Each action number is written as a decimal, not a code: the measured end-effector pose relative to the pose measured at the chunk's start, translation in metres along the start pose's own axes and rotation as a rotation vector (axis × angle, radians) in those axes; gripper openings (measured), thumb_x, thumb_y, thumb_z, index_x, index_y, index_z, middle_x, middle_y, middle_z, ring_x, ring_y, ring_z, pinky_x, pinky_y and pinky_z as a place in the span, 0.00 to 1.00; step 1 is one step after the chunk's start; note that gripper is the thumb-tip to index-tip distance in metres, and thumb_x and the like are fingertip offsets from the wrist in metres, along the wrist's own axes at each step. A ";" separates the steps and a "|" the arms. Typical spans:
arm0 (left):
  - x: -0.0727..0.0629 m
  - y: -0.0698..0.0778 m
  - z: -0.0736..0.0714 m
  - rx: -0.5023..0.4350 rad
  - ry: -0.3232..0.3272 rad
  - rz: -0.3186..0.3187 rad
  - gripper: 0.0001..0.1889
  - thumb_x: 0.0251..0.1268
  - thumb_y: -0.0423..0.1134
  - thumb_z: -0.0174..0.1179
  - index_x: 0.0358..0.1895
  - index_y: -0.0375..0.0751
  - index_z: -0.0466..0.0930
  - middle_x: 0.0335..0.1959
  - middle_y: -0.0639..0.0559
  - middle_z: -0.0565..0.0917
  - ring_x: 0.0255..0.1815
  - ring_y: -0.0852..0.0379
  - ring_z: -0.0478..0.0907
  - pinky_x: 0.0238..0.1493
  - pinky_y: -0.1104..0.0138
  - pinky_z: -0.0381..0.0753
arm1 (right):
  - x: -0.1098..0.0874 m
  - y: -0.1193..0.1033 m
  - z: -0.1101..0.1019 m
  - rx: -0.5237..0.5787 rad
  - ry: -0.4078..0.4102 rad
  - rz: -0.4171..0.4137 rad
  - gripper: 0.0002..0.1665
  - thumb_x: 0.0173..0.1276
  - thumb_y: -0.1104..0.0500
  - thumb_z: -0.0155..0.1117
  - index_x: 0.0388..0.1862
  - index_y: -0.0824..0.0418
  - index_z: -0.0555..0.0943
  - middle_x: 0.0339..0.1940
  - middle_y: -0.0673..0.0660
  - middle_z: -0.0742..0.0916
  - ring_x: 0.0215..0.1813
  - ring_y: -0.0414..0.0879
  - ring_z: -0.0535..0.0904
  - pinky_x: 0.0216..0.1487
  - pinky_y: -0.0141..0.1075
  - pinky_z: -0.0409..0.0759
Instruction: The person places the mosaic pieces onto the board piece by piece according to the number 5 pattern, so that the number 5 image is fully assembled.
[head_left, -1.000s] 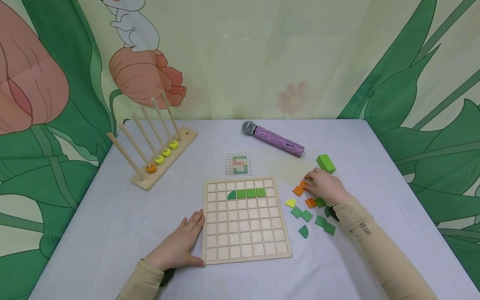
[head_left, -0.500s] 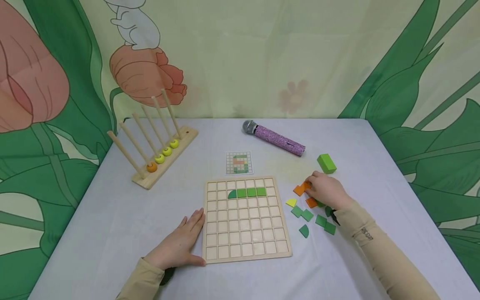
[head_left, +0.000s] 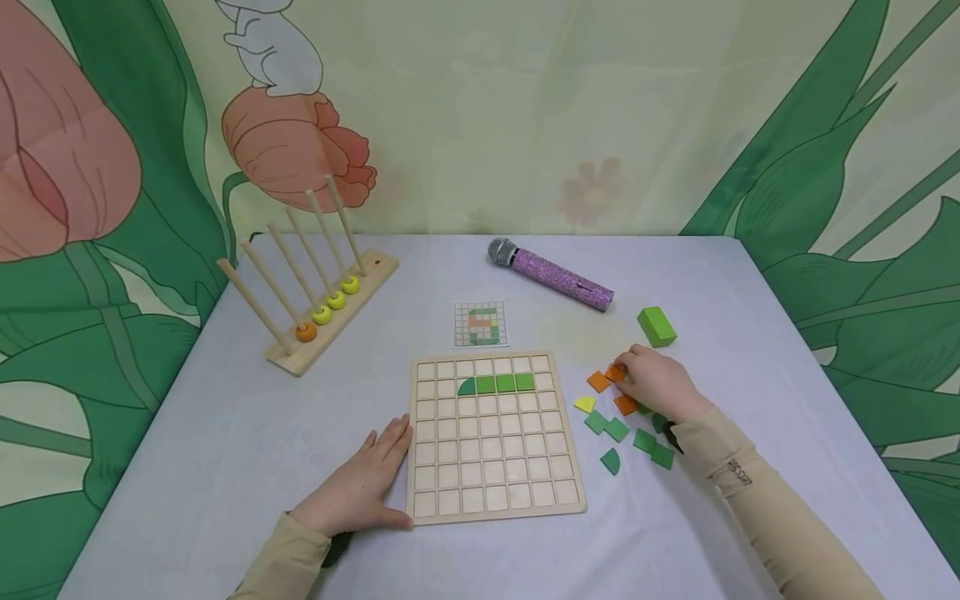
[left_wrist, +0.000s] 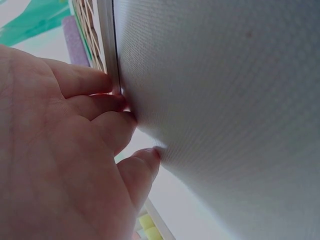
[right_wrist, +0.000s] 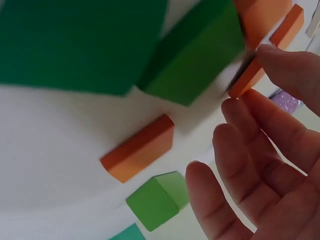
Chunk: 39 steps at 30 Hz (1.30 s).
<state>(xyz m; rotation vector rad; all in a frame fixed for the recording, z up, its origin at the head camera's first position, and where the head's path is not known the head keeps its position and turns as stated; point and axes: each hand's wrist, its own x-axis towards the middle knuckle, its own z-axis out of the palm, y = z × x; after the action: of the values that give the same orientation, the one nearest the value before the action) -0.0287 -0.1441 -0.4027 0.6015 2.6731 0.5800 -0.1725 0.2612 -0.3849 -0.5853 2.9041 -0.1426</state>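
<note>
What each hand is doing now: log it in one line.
left hand: touches left edge of grid board | right hand: pinches orange tile | on board: quarter-round piece, three green squares

Orange tile (head_left: pixel 614 373) — partly behind fingers (head_left: pixel 632 361).

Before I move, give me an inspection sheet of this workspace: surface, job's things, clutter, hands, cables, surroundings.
Surface: white cloth, faintly creased.
Job's things: grid board with four green tiles in its second row from the far edge; loose tiles to its right; pattern card beyond it.
Clutter: peg rack, purple microphone, green block.
Hands: left hand rests against the board's left edge; right hand pinches an orange tile.
Cables: nothing seen.
Surroundings: backdrop printed with plants and a white animal.
</note>
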 end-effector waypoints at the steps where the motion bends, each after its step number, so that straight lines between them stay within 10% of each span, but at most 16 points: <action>1: 0.000 0.000 0.000 0.000 0.002 0.003 0.60 0.34 0.53 0.75 0.68 0.23 0.50 0.73 0.34 0.48 0.74 0.41 0.46 0.71 0.47 0.49 | 0.001 0.000 -0.001 0.008 -0.004 0.007 0.17 0.56 0.60 0.66 0.42 0.70 0.81 0.34 0.60 0.81 0.26 0.43 0.70 0.27 0.35 0.76; 11: 0.000 -0.001 0.001 0.001 0.001 0.006 0.60 0.34 0.54 0.74 0.69 0.24 0.50 0.73 0.34 0.48 0.74 0.41 0.46 0.71 0.48 0.49 | 0.015 -0.015 -0.014 0.036 -0.054 0.039 0.15 0.51 0.65 0.64 0.39 0.69 0.79 0.35 0.60 0.79 0.29 0.46 0.72 0.27 0.35 0.75; 28: 0.000 -0.002 0.003 0.008 0.009 0.010 0.61 0.34 0.54 0.74 0.69 0.24 0.49 0.73 0.35 0.48 0.74 0.42 0.46 0.71 0.48 0.49 | 0.034 -0.132 0.005 0.053 0.003 -0.353 0.12 0.55 0.60 0.65 0.38 0.61 0.80 0.33 0.51 0.78 0.29 0.40 0.70 0.30 0.33 0.75; 39: -0.001 -0.003 0.004 -0.003 0.015 -0.009 0.62 0.32 0.54 0.75 0.69 0.24 0.50 0.73 0.35 0.48 0.74 0.43 0.46 0.71 0.49 0.49 | 0.043 -0.161 0.013 0.047 0.023 -0.419 0.12 0.57 0.53 0.66 0.37 0.58 0.80 0.31 0.49 0.77 0.27 0.38 0.70 0.27 0.32 0.74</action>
<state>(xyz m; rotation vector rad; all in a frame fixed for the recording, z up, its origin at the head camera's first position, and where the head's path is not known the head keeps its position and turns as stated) -0.0273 -0.1453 -0.4077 0.5865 2.6876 0.5880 -0.1489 0.0953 -0.3840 -1.1809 2.7474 -0.2709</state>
